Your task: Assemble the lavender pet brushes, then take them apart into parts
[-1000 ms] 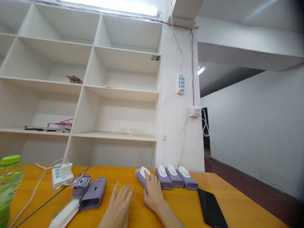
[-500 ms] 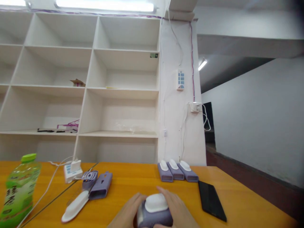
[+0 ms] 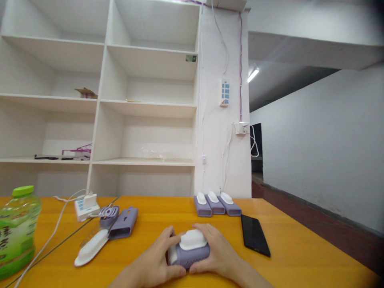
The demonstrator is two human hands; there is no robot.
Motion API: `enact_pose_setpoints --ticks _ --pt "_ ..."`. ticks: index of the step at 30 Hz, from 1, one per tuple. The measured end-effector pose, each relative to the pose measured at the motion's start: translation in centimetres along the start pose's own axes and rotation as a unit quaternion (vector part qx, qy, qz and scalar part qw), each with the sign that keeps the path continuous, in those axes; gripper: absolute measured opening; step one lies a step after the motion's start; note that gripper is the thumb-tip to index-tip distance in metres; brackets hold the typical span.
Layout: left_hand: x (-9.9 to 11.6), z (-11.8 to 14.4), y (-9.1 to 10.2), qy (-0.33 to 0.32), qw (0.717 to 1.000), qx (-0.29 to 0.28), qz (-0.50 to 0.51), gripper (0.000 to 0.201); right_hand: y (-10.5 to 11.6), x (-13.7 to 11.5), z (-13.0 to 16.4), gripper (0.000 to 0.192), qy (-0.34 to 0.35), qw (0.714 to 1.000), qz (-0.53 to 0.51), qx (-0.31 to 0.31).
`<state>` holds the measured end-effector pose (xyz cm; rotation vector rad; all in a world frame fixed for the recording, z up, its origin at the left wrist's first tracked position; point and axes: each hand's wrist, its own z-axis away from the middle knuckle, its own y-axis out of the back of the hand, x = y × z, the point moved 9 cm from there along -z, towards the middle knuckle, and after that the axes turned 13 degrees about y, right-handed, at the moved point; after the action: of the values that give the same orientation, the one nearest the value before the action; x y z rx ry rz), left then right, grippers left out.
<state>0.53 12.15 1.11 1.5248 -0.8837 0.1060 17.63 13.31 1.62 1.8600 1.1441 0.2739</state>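
Head view: the person's left hand (image 3: 157, 258) and right hand (image 3: 220, 250) jointly hold one purple case (image 3: 196, 254) at the near middle of the desk (image 3: 288, 258). Both hands are curled around the unit, one at each end. The left thumb lies along the lower near edge; the right thumb presses on the near face, and the right fingers reach over the top. A white oval cap (image 3: 193, 239) sits on the upper side of the held unit, between the hands. From where I stand, I cannot tell whether the underside contacts the desk.

Three rear cases (image 3: 216, 208) of the same purple, each topped by a white oval part, stand side by side at the far edge, beyond the right hand. A black flat device (image 3: 255, 235) lies just beside the rightmost of them.

To the left, well apart from the hands, lie a hollow purple sleeve (image 3: 123, 225), a purple part with cut-outs (image 3: 108, 215) next to it, and a long white piece (image 3: 91, 250) at its near corner. Behind these is a white power strip (image 3: 87, 208) with a cable. A green-capped bottle (image 3: 19, 236) stands upright at the far left.
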Motion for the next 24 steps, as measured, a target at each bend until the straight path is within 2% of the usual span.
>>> enact_pose_setpoints --ticks 4,7,10,13,14,17,19,24 --pt "-1.2 0.3 0.0 0.008 1.0 -0.027 -0.006 0.08 -0.1 0.5 -0.1 0.105 0.005 1.0 -0.005 -0.02" --pt "-2.8 0.3 0.6 0.007 1.0 -0.002 -0.019 0.082 0.2 1.5 0.3 0.105 -0.012 1.0 0.006 -0.01" --pt "-5.3 -0.3 3.2 0.003 0.993 0.106 -0.054 0.081 0.6 2.3 0.8 0.103 -0.034 0.999 0.019 0.003" --pt "-7.8 -0.7 7.4 -0.002 0.951 0.268 -0.152 0.065 0.7 2.3 1.0 0.097 -0.042 0.999 0.027 0.004" --pt "-8.8 -0.9 8.6 0.007 0.941 0.296 -0.166 0.061 0.7 2.3 1.0 0.097 -0.043 0.999 0.03 0.002" --pt "-11.7 -0.8 11.8 0.044 0.914 0.358 -0.186 0.059 0.7 2.1 1.0 0.097 -0.049 0.998 0.036 -0.004" --pt "-12.9 -0.4 13.1 0.062 0.897 0.388 -0.202 0.056 0.8 2.1 1.0 0.097 -0.053 0.998 0.038 -0.005" --pt "-13.8 0.7 13.6 0.073 0.868 0.419 -0.257 0.04 0.8 2.1 1.1 0.095 -0.054 0.998 0.04 -0.005"
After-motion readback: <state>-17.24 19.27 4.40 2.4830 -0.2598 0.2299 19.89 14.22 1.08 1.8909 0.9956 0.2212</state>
